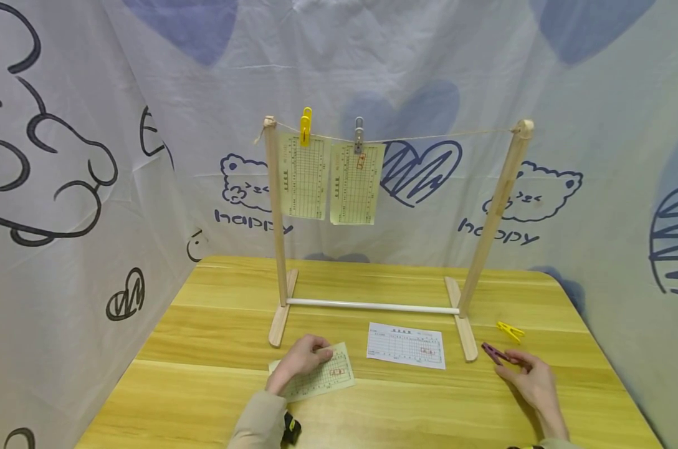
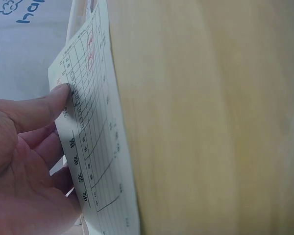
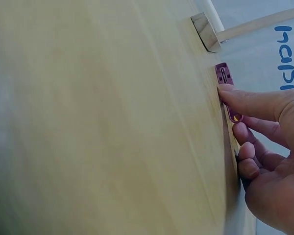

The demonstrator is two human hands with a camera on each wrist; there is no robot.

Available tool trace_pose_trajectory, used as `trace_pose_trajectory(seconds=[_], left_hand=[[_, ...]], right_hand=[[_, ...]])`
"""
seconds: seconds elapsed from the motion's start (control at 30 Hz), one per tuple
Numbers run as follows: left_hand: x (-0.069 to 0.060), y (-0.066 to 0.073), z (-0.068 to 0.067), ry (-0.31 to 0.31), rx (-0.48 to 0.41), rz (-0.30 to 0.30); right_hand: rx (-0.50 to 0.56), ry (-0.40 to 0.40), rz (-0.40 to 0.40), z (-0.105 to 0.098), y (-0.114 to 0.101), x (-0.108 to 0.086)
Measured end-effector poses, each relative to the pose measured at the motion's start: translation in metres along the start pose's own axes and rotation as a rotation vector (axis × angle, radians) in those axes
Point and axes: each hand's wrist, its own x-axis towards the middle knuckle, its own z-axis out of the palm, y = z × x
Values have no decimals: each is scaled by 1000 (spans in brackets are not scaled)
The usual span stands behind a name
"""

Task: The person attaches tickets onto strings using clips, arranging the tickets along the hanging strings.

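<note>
A pale green printed form (image 1: 334, 374) is pinched between thumb and fingers of my left hand (image 1: 307, 357), low over the table's front left. In the left wrist view the thumb lies on the printed side of the form (image 2: 90, 122), near its long edge. My right hand (image 1: 532, 380) pinches a purple clothespin (image 1: 493, 353) at the table's right side; the right wrist view shows the clothespin (image 3: 224, 76) between thumb and fingertips. Near that hand lies a yellow clothespin (image 1: 510, 332). Between the hands a white printed form (image 1: 406, 346) lies flat.
A wooden stand (image 1: 487, 231) with a white crossbar (image 1: 372, 305) bears a string (image 1: 445, 135). Two green forms hang there, one under a yellow clothespin (image 1: 305, 128), one under a grey clothespin (image 1: 359, 136). Printed cloth (image 1: 339, 37) surrounds the wooden table (image 1: 193, 349).
</note>
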Motion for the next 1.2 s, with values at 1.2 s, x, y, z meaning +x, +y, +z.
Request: trace_pose_trajectory(seconds=[1.2], left_hand=[[-1,0,0,11,-8,-18]], right_hand=[[237,83,173,3,-8,-4]])
